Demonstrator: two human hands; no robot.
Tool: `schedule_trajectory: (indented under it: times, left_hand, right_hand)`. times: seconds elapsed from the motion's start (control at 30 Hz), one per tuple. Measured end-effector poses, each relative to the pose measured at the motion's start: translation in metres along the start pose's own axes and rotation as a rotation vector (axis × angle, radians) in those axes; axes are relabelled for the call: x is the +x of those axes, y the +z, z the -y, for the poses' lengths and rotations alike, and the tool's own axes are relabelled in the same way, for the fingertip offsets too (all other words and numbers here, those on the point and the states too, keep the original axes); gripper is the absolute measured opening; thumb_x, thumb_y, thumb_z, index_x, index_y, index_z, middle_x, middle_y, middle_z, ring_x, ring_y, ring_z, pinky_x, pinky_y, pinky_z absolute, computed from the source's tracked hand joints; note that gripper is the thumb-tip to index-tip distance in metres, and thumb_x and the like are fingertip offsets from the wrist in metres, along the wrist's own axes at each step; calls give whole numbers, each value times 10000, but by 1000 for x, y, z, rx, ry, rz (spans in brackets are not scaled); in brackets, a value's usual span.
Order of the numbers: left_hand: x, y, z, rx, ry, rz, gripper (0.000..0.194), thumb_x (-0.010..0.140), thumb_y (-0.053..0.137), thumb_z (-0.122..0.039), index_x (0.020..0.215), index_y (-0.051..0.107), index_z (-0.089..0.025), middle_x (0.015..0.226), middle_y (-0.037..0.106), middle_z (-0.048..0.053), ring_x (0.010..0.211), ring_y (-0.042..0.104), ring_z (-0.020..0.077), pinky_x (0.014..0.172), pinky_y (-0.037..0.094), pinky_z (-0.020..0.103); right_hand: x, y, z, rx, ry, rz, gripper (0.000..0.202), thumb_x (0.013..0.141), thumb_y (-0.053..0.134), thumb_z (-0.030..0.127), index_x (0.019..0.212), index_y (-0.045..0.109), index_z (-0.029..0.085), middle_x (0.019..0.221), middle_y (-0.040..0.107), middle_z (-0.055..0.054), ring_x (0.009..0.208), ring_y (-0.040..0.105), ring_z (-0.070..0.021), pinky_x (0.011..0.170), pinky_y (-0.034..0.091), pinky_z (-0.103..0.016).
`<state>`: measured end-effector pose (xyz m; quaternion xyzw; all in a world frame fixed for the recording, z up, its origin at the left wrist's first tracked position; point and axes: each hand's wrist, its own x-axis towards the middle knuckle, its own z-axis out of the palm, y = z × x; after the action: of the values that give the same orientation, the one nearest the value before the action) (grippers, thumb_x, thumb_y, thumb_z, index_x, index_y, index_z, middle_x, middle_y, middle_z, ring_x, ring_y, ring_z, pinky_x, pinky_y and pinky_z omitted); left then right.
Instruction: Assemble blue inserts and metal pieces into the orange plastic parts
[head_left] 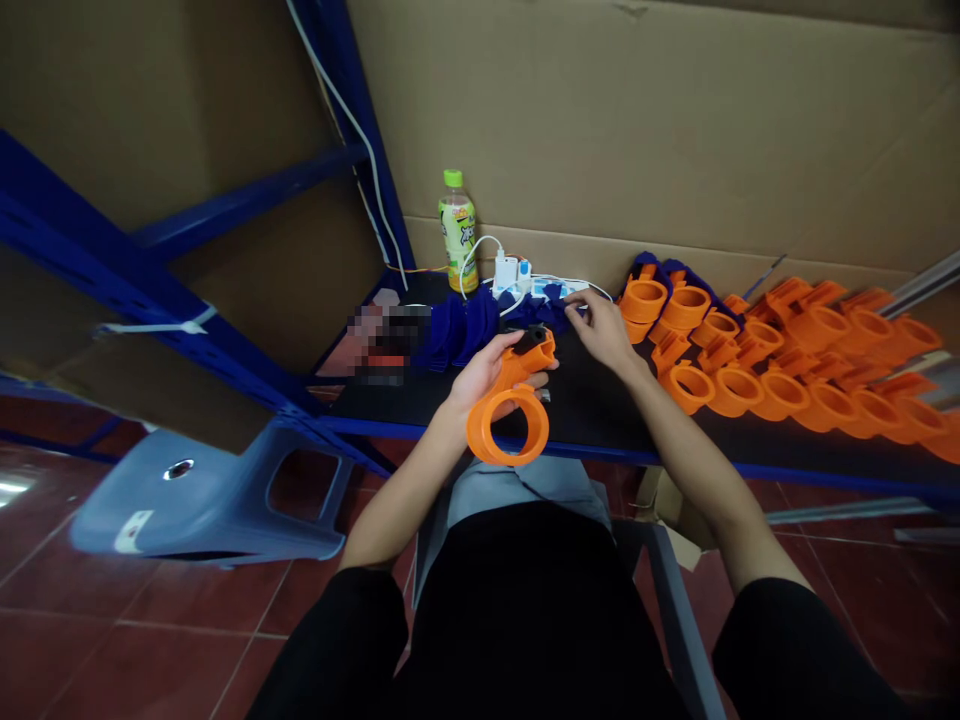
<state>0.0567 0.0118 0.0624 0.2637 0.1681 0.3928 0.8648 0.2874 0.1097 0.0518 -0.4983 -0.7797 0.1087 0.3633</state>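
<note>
My left hand (484, 378) is wrapped round an orange ring-shaped part (508, 428), whose ring hangs toward me over the table's front edge; a black piece (534, 342) sits in its upper end. Farther right, my right hand (598, 325) reaches to small dark blue pieces (553, 308) near the power strip, its fingers bent; whether it grips one of them I cannot make out. Larger dark blue curved parts (459, 330) stand just left of these pieces. Rows of orange ring parts (735, 388) fill the right side of the table, a few with dark blue parts on them.
A green-capped bottle (459, 235) stands by the cardboard wall (637, 130), beside a white power strip (566, 288) with chargers and cables. Blue shelf posts (150, 290) rise at left. A blue-grey stool (217, 495) is on the floor; the black table (600, 405) has a blue edge.
</note>
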Motion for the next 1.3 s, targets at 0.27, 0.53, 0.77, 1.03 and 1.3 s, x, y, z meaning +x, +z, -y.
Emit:
schedule_trajectory:
  times: [0.27, 0.53, 0.77, 1.03, 1.3]
  left_hand:
    - [-8, 6, 0, 95, 53, 37, 346, 980, 548, -398, 981, 738, -108, 860, 742, 102, 486, 501, 84, 508, 495, 236]
    - [-22, 24, 3, 223, 171, 5, 297, 942, 604, -367, 966, 743, -106, 878, 773, 105, 465, 506, 78, 517, 516, 239]
    - [-23, 27, 2, 253, 182, 5, 333, 911, 665, -415, 947, 744, -93, 838, 768, 100, 466, 513, 78, 510, 509, 233]
    - [-18, 24, 2, 245, 195, -85, 309, 926, 676, -405, 940, 728, -101, 741, 719, 71, 444, 492, 77, 490, 486, 231]
    - [-15, 23, -4, 182, 146, -111, 369, 1020, 542, -415, 947, 723, -102, 519, 559, -7, 391, 448, 86, 457, 473, 214]
  right_hand:
    - [0, 10, -28, -350, 12, 239, 461, 1028, 479, 245, 1457, 644, 202, 1487, 628, -109, 1343, 594, -309, 1136, 483, -462]
    - [2, 13, -23, -429, 92, 193, 382, 1038, 485, 259, 1371, 667, 220, 1399, 661, -126, 1241, 641, -319, 1006, 535, -433]
    - [9, 26, -19, -634, 211, 115, 462, 1049, 475, 290, 1502, 526, 215, 1471, 568, -170, 1084, 698, -313, 906, 544, -434]
    - [14, 30, -25, -686, 195, 145, 407, 1065, 418, 248, 1433, 588, 206, 1425, 601, -158, 1068, 703, -295, 855, 532, -387]
    - [16, 29, -36, -616, 151, 54, 345, 1067, 443, 300, 1322, 648, 193, 1338, 676, -148, 1044, 691, -286, 847, 517, -371]
